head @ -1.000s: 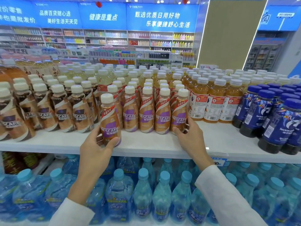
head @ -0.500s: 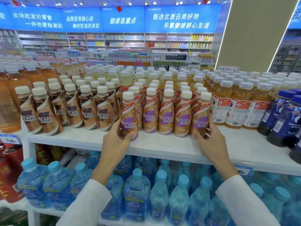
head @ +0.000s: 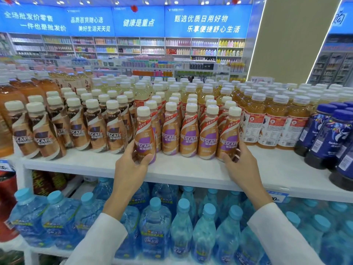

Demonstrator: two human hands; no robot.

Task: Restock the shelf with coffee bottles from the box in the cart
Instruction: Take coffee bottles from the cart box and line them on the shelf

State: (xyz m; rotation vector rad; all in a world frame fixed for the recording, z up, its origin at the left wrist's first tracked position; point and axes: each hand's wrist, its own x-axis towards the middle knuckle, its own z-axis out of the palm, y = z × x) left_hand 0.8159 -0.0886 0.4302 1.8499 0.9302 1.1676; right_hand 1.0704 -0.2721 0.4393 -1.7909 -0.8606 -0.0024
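A front row of purple-label Nescafe coffee bottles stands on the white shelf. My left hand grips the leftmost bottle of that row around its lower body; the bottle stands upright at the shelf's front. At the right end of the row, my right hand holds the base of the last bottle. Both white sleeves reach up from the bottom of the view. The box and the cart are out of view.
Brown-label Nescafe bottles fill the shelf to the left. Amber tea bottles and dark blue bottles stand to the right. Blue-capped water bottles pack the shelf below. Store aisles lie behind.
The view has swung left, so the shelf and bottles sit further right in frame. Both hands keep their hold on the two end bottles of the purple row.
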